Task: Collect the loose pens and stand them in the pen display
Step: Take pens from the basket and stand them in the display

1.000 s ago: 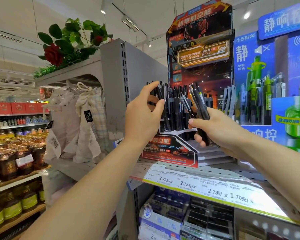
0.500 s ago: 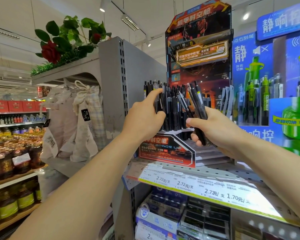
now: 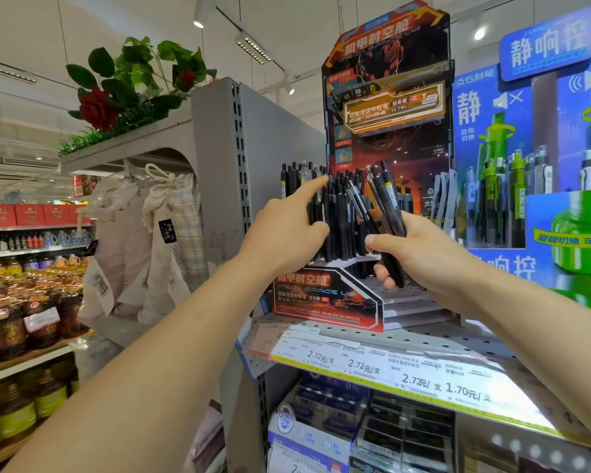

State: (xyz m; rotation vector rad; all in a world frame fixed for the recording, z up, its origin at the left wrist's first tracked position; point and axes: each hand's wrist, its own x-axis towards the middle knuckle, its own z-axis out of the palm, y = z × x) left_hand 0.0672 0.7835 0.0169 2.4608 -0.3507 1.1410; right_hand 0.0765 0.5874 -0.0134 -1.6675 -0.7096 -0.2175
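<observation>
right hand (image 3: 423, 254): we grip a bundle of loose black pens (image 3: 382, 213), tilted, just right of the standing pens | left hand (image 3: 284, 233): our index finger is stretched, touching pens in the pen display (image 3: 325, 295) | display stands on shelf (image 3: 423, 339)

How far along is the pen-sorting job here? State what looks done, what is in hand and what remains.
Done: many black pens already stand upright in the pen display. In hand: the right hand holds a bunch of loose pens in its grip, while the left hand reaches an extended finger to the standing pens. Left: the held bunch must go into the display, whose right-hand steps show bare.
</observation>
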